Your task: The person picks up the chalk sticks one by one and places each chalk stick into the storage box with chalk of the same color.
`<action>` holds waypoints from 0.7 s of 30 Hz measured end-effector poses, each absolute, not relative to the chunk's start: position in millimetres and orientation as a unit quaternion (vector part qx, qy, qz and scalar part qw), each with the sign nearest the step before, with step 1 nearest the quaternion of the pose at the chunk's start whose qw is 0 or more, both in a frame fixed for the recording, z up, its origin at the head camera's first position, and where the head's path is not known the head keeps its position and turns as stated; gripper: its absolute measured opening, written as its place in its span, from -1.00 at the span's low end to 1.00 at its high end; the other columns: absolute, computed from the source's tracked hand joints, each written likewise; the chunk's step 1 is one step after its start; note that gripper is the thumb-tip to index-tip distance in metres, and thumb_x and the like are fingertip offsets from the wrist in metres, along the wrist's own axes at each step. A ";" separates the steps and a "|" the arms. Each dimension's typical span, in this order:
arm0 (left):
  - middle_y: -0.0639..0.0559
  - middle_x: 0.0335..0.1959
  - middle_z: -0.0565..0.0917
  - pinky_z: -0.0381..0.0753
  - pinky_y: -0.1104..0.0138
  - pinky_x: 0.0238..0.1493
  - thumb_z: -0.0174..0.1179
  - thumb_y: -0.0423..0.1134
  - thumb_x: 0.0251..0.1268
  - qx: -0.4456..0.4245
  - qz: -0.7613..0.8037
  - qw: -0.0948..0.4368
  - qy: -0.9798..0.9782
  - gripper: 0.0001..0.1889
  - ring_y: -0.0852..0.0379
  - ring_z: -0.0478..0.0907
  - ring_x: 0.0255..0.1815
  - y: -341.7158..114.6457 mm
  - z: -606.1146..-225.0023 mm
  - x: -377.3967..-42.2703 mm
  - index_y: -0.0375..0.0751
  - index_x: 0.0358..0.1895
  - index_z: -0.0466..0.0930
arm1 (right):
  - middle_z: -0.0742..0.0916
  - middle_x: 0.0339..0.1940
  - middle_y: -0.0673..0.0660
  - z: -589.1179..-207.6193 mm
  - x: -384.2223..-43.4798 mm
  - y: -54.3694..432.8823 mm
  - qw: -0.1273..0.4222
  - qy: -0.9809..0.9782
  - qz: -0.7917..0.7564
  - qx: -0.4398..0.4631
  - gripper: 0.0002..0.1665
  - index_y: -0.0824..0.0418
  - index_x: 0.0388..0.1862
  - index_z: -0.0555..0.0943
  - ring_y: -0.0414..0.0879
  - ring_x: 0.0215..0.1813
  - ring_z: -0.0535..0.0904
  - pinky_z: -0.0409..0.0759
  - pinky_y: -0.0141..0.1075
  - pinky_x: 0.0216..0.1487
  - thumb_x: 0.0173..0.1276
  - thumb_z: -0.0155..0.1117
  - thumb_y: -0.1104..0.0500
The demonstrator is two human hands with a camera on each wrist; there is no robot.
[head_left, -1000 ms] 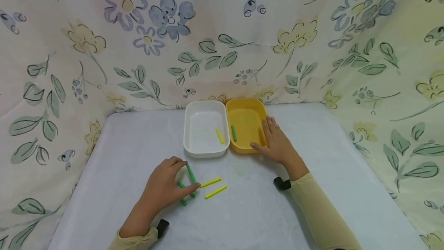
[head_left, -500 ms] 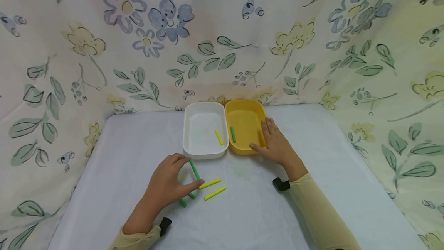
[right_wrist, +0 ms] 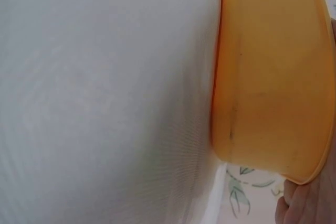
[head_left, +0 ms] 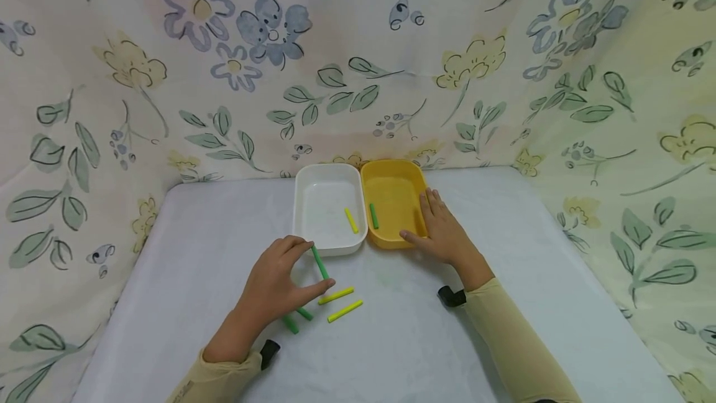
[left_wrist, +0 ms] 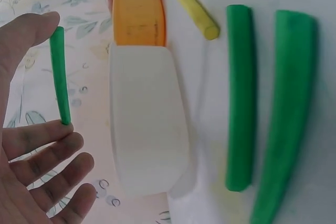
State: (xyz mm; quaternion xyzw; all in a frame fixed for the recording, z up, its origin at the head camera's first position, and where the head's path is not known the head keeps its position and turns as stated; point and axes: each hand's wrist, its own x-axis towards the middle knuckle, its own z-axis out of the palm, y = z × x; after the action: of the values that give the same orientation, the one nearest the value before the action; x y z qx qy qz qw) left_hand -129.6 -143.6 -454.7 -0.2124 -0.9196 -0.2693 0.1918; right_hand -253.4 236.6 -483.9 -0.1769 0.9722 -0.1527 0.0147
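Observation:
My left hand (head_left: 275, 282) pinches a green stick (head_left: 320, 262), apparently modelling clay, by its two ends between thumb and forefinger. It is raised near the front of the white tray (head_left: 330, 251); the left wrist view shows the other fingers loosely bent. Two more green sticks (left_wrist: 240, 98) lie on the table below this hand, partly covered by it in the head view. Just right of them are two yellow sticks (head_left: 345, 311). My right hand (head_left: 447, 232) rests with extended fingers against the right side of the yellow tray (head_left: 394, 244), thumb at its front rim.
The trays stand side by side at the back of the white-covered table (head_left: 224, 222). One yellow stick (head_left: 351, 220) lies in the white tray and one green stick (head_left: 374, 216) in the yellow tray. A flowered curtain (head_left: 347, 129) hangs behind and at both sides.
My left hand has lifted the green stick and carried it forward and slightly right, toward the white tray. My right hand stays at the yellow tray.

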 end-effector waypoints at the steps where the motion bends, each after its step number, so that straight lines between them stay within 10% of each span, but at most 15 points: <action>1: 0.00 0.07 0.72 0.72 0.12 0.03 0.66 0.31 -0.13 -0.214 -0.270 0.192 -0.919 -0.16 0.03 0.66 0.04 -142.8 -453.8 -130.9 -0.22 0.15 0.75 | -0.16 0.82 0.25 -484.1 -253.6 236.4 0.014 0.972 -0.153 -0.177 0.38 0.27 0.78 -0.22 0.16 0.83 -0.32 -0.09 0.14 0.77 0.45 -0.05 -0.64; 21: 0.04 0.09 0.70 0.71 0.16 0.04 0.61 0.31 -0.02 -0.263 -0.307 0.193 -0.894 -0.21 0.08 0.64 0.06 -107.2 -443.2 -154.0 -0.21 0.17 0.75 | -0.15 0.82 0.24 -483.9 -251.9 235.2 0.016 0.975 -0.145 -0.167 0.39 0.24 0.78 -0.24 0.15 0.83 -0.30 -0.06 0.12 0.77 0.43 -0.08 -0.67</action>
State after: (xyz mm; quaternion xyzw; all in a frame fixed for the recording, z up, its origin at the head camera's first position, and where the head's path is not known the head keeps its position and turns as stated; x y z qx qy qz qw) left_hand -154.0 -107.2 -443.2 -0.2630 -0.8940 -0.3069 0.1933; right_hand -251.9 235.2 -483.9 -0.1667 0.9751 -0.1453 0.0164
